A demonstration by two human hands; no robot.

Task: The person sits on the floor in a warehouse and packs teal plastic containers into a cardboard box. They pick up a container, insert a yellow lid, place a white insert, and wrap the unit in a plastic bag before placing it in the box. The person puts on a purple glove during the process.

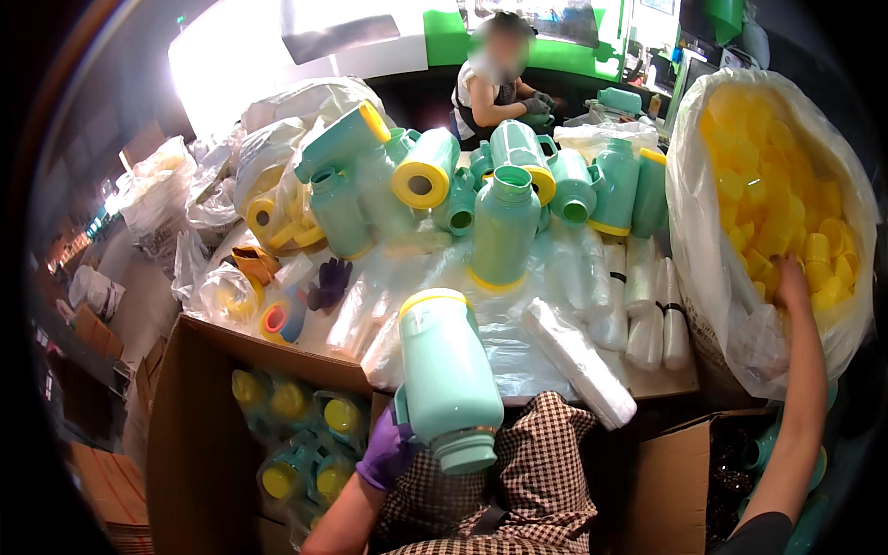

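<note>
L hand (388, 453) grasping green jug (450, 370)
R hand (791, 282) in yellow cups (740, 190), fingers hidden, I can't tell grip; worktop (661, 380) packed.

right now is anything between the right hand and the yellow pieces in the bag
Nothing visible: the right hand is already inside the plastic bag's open mouth, its fingertips among the yellow pieces.

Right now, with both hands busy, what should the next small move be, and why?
Probably lift one yellow cup from the bag with the right hand: that hand is in among the yellow cups, while the purple-gloved left hand holds a green jug whose neck, pointing down, shows no yellow cup.
</note>
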